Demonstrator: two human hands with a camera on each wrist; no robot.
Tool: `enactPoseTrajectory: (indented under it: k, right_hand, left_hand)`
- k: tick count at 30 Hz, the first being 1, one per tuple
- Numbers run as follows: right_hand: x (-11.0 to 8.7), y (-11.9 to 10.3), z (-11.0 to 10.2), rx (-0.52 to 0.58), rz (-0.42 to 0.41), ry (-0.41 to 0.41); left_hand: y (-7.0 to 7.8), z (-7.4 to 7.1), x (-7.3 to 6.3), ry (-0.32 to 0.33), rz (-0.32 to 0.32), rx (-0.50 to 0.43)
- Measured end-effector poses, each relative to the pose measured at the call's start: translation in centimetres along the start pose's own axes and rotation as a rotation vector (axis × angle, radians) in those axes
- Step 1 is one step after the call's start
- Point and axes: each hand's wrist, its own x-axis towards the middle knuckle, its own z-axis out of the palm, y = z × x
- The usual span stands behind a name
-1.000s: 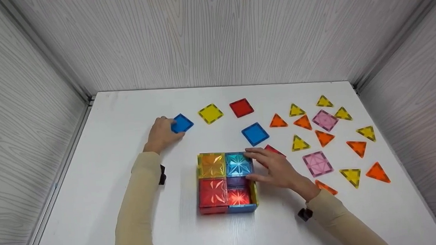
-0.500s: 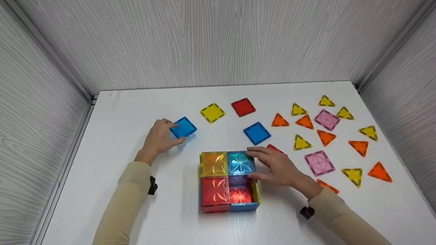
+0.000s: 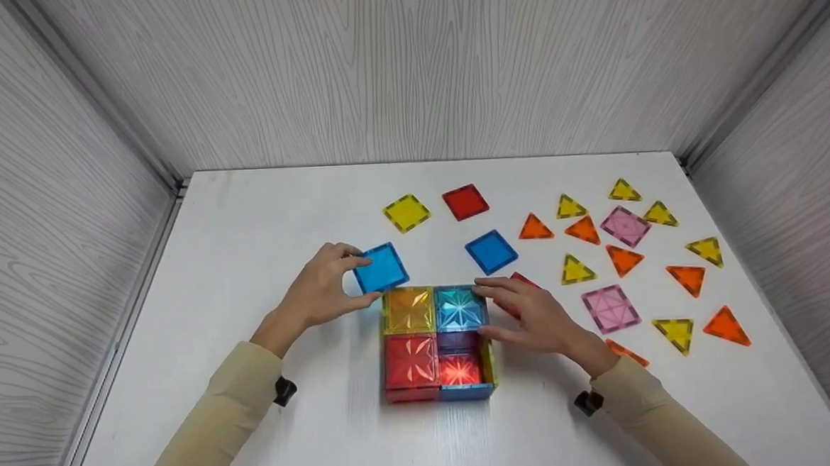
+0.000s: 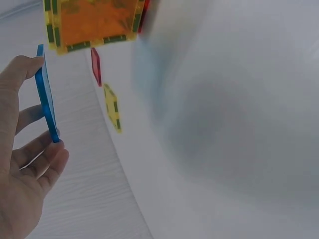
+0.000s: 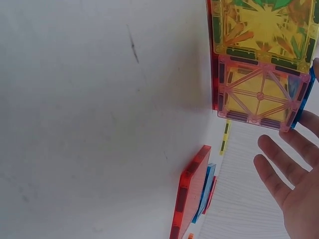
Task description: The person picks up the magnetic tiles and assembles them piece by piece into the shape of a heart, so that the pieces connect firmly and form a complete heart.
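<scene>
My left hand (image 3: 322, 284) holds a blue square magnetic tile (image 3: 383, 269) by its edges, raised near the box's far left corner. In the left wrist view, that tile (image 4: 46, 97) stands edge-on between thumb and fingers. A box of magnetic tiles (image 3: 412, 362) sits at the front middle, its top covered by yellow-orange, red and blue tiles, with the near right quarter uncovered. My right hand (image 3: 533, 315) grips the blue top tile (image 3: 459, 307), thumb at the near edge and fingers at the far edge. In the right wrist view, yellow (image 5: 266, 30) and pink (image 5: 259, 94) side tiles show.
Behind the box lie flat a yellow square (image 3: 406, 213), a red square (image 3: 465, 202) and a blue square (image 3: 491, 251). A red tile (image 3: 524, 279) is partly hidden by my right hand. Pink squares (image 3: 611, 308) and several yellow and orange triangles (image 3: 687, 280) spread over the right side.
My left hand has lifted the blue square off the table and carried it right and nearer, to the box's far left corner. My right hand has stayed at the box.
</scene>
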Motion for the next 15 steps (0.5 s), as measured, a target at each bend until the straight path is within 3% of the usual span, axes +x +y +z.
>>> enactPoseTrajectory:
  k: [8, 15]
  right_hand:
    - [-0.2, 0.1, -0.2, 0.016, -0.023, 0.022]
    - [-0.3, 0.1, -0.1, 0.039, -0.001, 0.021]
  left_hand:
    - [3.5, 0.3, -1.4, -0.041, 0.070, 0.007]
    - [5.6, 1.3, -2.1, -0.111, 0.144, -0.013]
